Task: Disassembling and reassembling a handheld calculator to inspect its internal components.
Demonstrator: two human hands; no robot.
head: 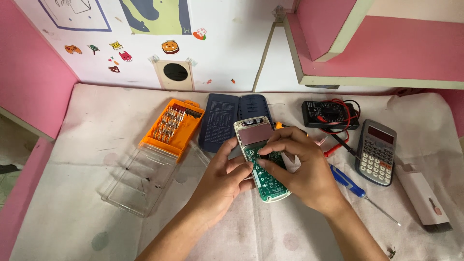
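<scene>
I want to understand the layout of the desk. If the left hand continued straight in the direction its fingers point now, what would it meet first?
The left hand points up and right, already against the opened calculator's green circuit board. Straight on, it would probably meet the right hand resting on that board, though depth is unclear.

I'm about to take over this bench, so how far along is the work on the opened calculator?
Done: the calculator's back is off, so the green circuit board lies bare; the dark blue cover lies open behind it. In hand: the left hand steadies the body while the right hand pinches something small on the board. Left: the board sits uncovered; the blue screwdriver and orange bit set lie out.
</scene>
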